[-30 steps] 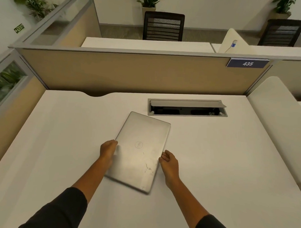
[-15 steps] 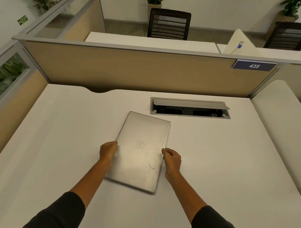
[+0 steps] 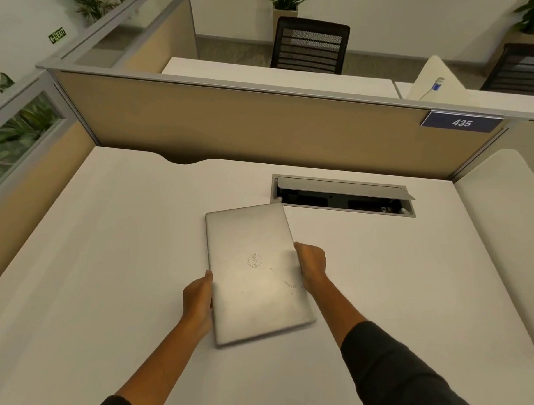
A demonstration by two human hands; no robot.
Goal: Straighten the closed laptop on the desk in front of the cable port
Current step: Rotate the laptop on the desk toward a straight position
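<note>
A closed silver laptop (image 3: 254, 271) lies on the white desk (image 3: 106, 257), its long side running away from me and its far end tilted slightly left. Its far right corner almost touches the left end of the cable port (image 3: 343, 195), a grey recessed box whose flap stands open. My left hand (image 3: 197, 300) grips the laptop's left edge near the front. My right hand (image 3: 310, 264) grips the right edge about halfway along.
A beige partition (image 3: 262, 126) with a blue "435" plate (image 3: 462, 122) walls the desk's far side. A glass-topped partition runs along the left. A second white desk surface (image 3: 501, 216) adjoins on the right. Chairs and plants stand beyond the partition.
The laptop has turned counterclockwise: its far end swung left, its near end right. My right hand has closed onto the right edge and moved forward; my left hand has drawn back.
</note>
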